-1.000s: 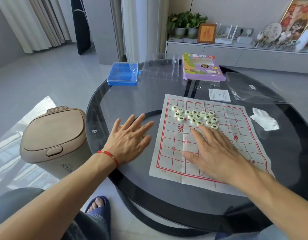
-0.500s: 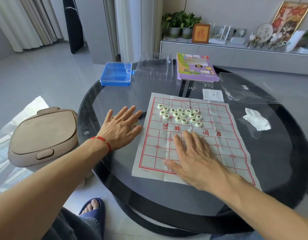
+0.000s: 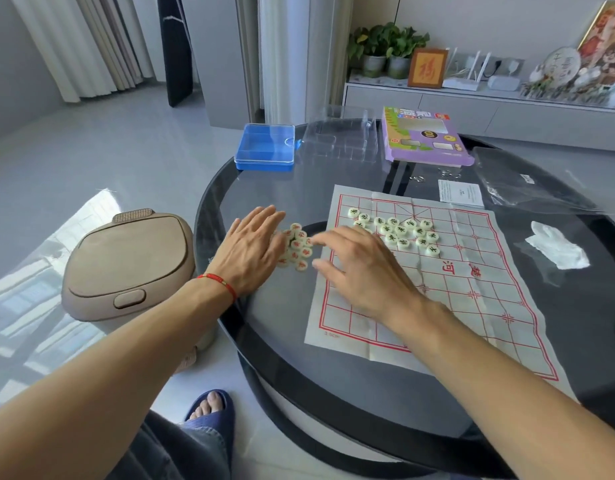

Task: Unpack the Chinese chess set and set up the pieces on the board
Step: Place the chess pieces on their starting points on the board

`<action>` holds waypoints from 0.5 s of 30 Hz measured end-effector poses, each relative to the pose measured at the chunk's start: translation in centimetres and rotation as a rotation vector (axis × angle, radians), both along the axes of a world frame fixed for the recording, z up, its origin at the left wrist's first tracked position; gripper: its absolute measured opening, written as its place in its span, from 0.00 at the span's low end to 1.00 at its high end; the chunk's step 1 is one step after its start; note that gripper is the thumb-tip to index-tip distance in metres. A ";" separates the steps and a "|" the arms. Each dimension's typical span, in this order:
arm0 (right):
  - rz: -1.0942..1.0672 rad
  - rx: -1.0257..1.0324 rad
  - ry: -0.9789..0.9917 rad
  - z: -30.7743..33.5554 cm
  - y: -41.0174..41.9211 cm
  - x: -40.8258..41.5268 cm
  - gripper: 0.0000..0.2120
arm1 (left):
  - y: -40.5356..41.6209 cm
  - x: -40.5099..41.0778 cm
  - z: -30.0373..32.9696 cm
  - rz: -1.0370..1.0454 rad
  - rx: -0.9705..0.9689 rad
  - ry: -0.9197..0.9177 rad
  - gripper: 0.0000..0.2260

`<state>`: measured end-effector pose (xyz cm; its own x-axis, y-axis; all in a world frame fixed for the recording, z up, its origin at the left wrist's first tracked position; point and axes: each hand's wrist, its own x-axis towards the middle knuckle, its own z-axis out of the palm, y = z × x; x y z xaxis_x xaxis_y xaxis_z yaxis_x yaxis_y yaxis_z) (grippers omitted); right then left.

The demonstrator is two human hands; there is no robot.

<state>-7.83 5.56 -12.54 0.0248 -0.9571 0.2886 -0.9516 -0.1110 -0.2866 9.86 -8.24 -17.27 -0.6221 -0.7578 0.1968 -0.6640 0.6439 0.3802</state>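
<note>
You are corralling the red-marked cream round pieces (image 3: 296,247) beside the white paper board (image 3: 455,299); left hand (image 3: 250,251) flat, right hand (image 3: 365,268) relaxed, neither grasping.

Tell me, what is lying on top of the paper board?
A loose cluster of green-lettered pieces lies on the paper board near its far edge. The right hand hovers over the board's left part, hiding the squares beneath.

Home living room. Round dark glass coffee table (image 3: 230,202) on pale tiled floor (image 3: 108,150); long curtains (image 3: 91,43) at left. Low grey sideboard (image 3: 472,109) along wall carries potted plants (image 3: 385,46), framed calligraphy (image 3: 427,68), white router (image 3: 467,72), ornaments. Beige lidded bin (image 3: 126,265) beside table. Slippered foot (image 3: 211,408) below.
</note>
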 end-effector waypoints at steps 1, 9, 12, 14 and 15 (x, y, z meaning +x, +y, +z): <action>0.001 0.002 -0.021 -0.1 -1.4 0.3 0.14 | 0.0 0.0 0.0 0.002 -0.002 0.018 0.31; -0.010 0.090 0.018 -1.1 -4.1 0.6 0.10 | -0.2 -0.6 -0.3 0.024 -0.017 -0.001 0.28; 0.002 0.129 0.026 -0.6 -4.2 0.8 0.11 | -0.1 -0.7 -0.5 0.023 -0.005 0.003 0.29; -0.011 0.156 0.042 -0.2 -4.5 0.6 0.14 | -0.1 -0.7 -0.4 0.027 0.001 0.010 0.29; -0.013 0.171 0.040 -0.1 -4.6 0.5 0.15 | -0.1 -0.7 -0.3 0.028 0.003 0.012 0.29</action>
<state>-7.38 0.96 -12.69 0.0200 -0.9925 0.1206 -0.9638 -0.0512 -0.2618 9.17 -8.29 -17.56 -0.5980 -0.7757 0.2018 -0.6774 0.6237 0.3900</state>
